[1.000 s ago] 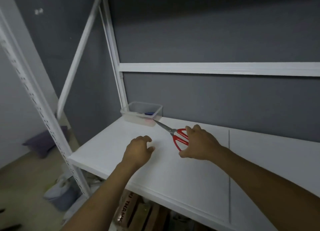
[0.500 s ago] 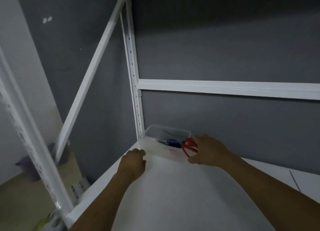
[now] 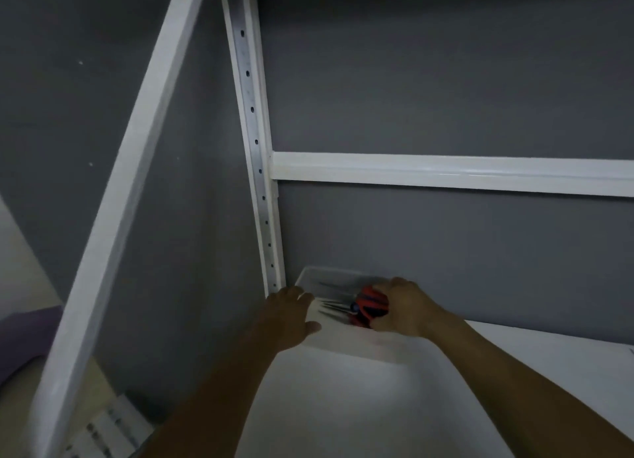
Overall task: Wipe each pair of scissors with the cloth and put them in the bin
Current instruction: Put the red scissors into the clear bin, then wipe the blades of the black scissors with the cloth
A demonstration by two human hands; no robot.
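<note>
Right hand (image 3: 404, 306) grips red-handled metal scissors (image 3: 368, 305), fingers curled round handles, over right part of shallow clear plastic bin (image 3: 329, 276). Blades point left, low inside bin; cannot tell whether they touch its floor. Small blue part just beside red handles, too blurred to identify. Left hand (image 3: 291, 317) holds bin's left end: fingers over rim, thumb against near wall. Bin sits in far left corner of white shelf board (image 3: 377, 406), beside white perforated metal upright (image 3: 255, 141), against grey wall (image 3: 446, 80).
</note>
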